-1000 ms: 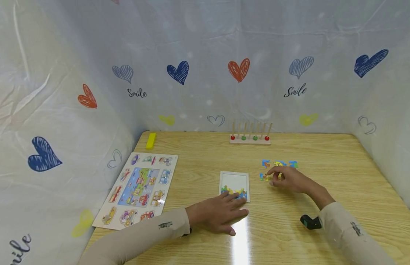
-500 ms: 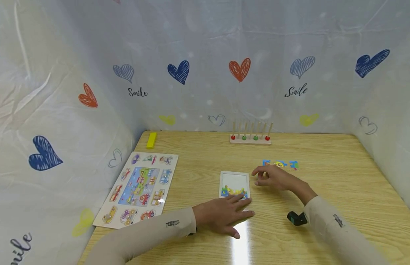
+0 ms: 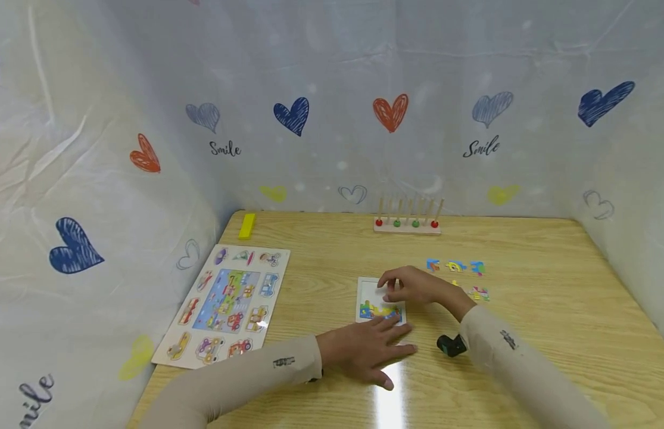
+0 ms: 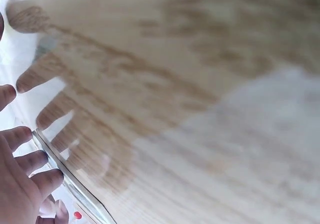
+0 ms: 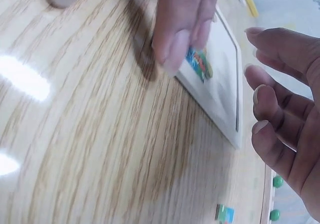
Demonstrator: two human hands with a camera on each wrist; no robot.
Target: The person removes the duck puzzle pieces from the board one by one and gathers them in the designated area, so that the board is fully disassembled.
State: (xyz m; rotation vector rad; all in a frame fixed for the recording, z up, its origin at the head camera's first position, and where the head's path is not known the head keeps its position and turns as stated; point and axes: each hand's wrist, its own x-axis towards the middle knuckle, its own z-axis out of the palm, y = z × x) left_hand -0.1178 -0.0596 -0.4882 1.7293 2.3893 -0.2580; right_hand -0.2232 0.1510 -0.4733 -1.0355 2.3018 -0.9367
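Observation:
A small white puzzle tray (image 3: 368, 291) lies mid-table, with a band of colourful fitted pieces (image 3: 382, 311) along its near end. My left hand (image 3: 366, 348) is spread flat, its straight fingertips at the tray's near edge. Above the tray's far part is my right hand (image 3: 417, 287), thumb and fingers bent together in a pinch on a puzzle piece, which the fingers hide. In the right wrist view the curled fingers of the right hand (image 5: 292, 98) hover beside the tray (image 5: 227, 78). Loose puzzle pieces (image 3: 479, 292) lie beyond the right forearm.
Farther back sit more loose pieces (image 3: 455, 266) in a row. A peg stand with red and green beads (image 3: 407, 226) stands near the back curtain. A large vehicle puzzle board (image 3: 224, 304) fills the left side, and a yellow block (image 3: 247, 226) lies behind it.
My right hand has taken a puzzle piece from the near row on the right and moved left to above the tray. The left hand has slid slightly toward me and to the right.

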